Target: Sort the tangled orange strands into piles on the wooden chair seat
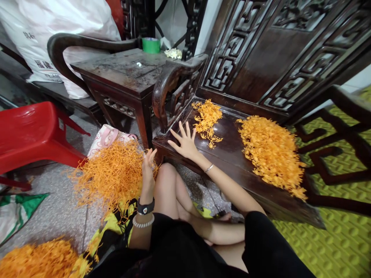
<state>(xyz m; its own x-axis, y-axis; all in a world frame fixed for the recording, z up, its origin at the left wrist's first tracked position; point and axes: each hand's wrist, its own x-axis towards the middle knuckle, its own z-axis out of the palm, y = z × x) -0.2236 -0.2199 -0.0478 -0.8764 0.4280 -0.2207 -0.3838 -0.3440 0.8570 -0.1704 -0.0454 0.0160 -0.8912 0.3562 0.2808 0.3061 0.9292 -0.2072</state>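
My right hand (186, 143) is spread wide over the left front corner of the dark wooden chair seat (223, 154), with nothing in it. Just beyond its fingers lies a small loose heap of orange plastic flower pieces (208, 116). A larger, denser heap of orange flower pieces (268, 150) covers the seat's right side. My left hand (148, 164) is raised beside my knee, fingers stretched upward and apart from any visible object in the palm. It is at the right edge of a tangled pile of thin, branching orange pieces (111, 173); whether it touches them I cannot tell.
A red plastic stool (31, 135) stands at the left. Behind are a dark side table (121, 73) with green tape (151, 45) and large white sacks (72, 23). Another orange pile (37, 260) lies at the lower left. Yellow textured matting (327, 247) covers the right.
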